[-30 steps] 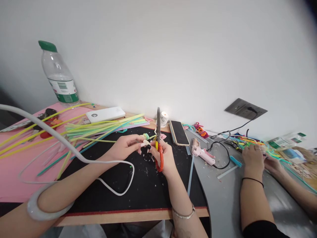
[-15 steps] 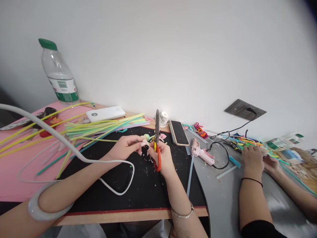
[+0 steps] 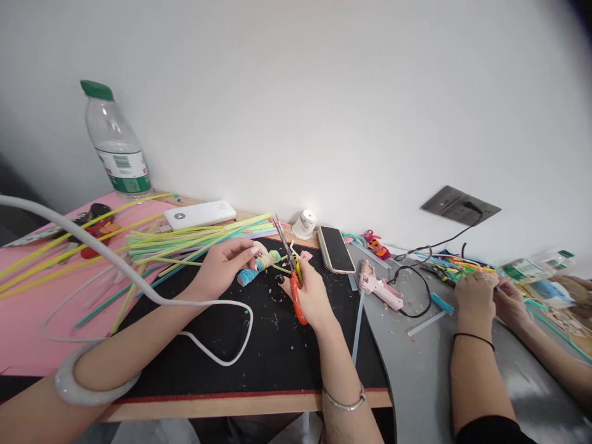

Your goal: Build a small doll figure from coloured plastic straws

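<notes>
My left hand [image 3: 222,268] pinches a small coiled pipe-cleaner piece [image 3: 263,261], with blue, yellow and cream bands, above the black mat [image 3: 203,370]. In my right hand [image 3: 312,287] are scissors [image 3: 296,277] with red-orange handles; their blades point up and to the left. A green stem and a pink bit show between the coiled piece and the scissors; where they attach I cannot tell. Left of my hands lies a bundle of pastel pipe cleaners [image 3: 185,243]. Small scraps are strewn over the mat.
A white cable [image 3: 203,301] arches across my left forearm. Behind are a white power bank [image 3: 200,214], a small white cup [image 3: 304,224] and a phone [image 3: 337,249]. At right lies a pink glue gun [image 3: 379,287]; beyond it a co-worker's hands [image 3: 476,296] work. A bottle [image 3: 118,142] stands at left.
My hands have moved apart, bringing the coiled piece into view in my left hand. The scissors have tilted leftward and their handles have moved lower right. The view has shifted slightly.
</notes>
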A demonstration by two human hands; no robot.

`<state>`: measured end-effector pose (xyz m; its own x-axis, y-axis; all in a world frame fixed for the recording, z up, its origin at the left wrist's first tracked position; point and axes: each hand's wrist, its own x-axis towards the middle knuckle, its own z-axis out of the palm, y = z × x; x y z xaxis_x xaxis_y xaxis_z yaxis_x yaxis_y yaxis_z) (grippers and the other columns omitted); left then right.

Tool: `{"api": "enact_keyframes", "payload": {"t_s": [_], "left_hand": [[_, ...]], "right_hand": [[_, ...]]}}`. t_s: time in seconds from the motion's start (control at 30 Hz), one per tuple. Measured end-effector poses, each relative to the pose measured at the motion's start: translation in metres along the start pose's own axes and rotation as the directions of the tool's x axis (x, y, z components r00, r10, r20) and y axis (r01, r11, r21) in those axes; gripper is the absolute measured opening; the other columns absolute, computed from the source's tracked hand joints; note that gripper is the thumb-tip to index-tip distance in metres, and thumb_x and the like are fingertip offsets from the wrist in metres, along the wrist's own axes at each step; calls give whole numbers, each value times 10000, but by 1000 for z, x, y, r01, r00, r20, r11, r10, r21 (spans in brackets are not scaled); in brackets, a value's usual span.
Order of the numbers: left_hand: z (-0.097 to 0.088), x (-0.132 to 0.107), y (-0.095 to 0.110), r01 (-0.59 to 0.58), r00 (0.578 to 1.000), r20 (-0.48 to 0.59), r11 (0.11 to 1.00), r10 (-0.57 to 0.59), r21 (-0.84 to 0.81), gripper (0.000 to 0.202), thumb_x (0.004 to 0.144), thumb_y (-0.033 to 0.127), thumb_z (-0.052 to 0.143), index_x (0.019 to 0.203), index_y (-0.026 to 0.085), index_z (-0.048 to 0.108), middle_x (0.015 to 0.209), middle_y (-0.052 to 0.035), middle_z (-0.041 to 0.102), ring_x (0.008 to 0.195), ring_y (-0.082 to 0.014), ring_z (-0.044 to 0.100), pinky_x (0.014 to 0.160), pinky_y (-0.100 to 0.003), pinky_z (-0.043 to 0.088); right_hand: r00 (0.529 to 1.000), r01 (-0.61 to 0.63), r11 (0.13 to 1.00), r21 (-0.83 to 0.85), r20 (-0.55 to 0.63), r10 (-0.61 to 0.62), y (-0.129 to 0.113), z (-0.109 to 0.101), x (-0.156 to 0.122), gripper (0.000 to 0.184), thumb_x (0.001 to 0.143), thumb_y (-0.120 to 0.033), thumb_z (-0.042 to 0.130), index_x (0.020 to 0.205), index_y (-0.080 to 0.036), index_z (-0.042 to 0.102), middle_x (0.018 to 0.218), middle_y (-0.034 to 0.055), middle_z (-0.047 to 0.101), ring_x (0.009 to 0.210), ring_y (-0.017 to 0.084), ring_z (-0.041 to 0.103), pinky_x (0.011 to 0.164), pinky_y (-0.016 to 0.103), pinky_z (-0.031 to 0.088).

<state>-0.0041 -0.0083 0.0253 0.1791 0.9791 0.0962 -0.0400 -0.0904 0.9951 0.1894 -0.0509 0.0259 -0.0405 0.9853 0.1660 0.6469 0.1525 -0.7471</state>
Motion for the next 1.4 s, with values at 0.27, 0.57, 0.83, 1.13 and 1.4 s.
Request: {"api": "enact_keyframes", "payload": {"t_s": [0.27, 0.57, 0.83, 1.13, 1.4], "left_hand": [[-2, 3, -8, -12, 1000, -14, 997, 11, -71, 276, 774, 415, 635, 865, 154, 637, 596, 17, 562, 544, -114, 528, 495, -216, 455], [-1, 3, -4, -13, 1000, 4, 997, 14, -70, 237, 788, 390, 627, 785, 154, 608, 591, 19, 548, 574, -107, 517, 532, -208, 453], [-1, 4, -8, -10, 1000, 11, 996, 11, -83, 228, 794, 385, 623, 782, 157, 624, 605, 16, 546, 573, -106, 503, 498, -192, 431], [-3, 6, -14, -43, 999, -5, 993, 42, -109, 212, 801, 372, 625, 782, 161, 634, 615, 18, 560, 605, -111, 521, 581, -211, 446], [-3, 6, -13, -43, 999, -7, 995, 43, -91, 220, 803, 370, 626, 780, 151, 633, 619, 12, 568, 603, -107, 523, 592, -217, 449]], "right_hand": [[1000, 10, 979, -202, 27, -5, 2, 1, 0, 275, 712, -343, 605, 617, -209, 385, 573, -64, 406, 531, 101, 327, 505, 216, 259], [999, 30, 973, -227, 27, -25, 0, 1, -1, 324, 696, -345, 616, 595, -208, 340, 570, -61, 398, 534, 100, 338, 488, 220, 238], [1000, 6, 965, -263, 24, 0, 1, 1, 0, 412, 678, -412, 663, 594, -205, 317, 556, -72, 386, 521, 93, 315, 484, 221, 226], [1000, 6, 960, -280, 16, -1, 0, 1, -1, 426, 678, -432, 665, 599, -203, 315, 560, -71, 392, 525, 93, 321, 479, 224, 223], [1000, 6, 965, -262, 12, -3, 1, 2, -1, 422, 671, -424, 667, 591, -202, 317, 556, -69, 379, 525, 92, 311, 476, 224, 215]]}}
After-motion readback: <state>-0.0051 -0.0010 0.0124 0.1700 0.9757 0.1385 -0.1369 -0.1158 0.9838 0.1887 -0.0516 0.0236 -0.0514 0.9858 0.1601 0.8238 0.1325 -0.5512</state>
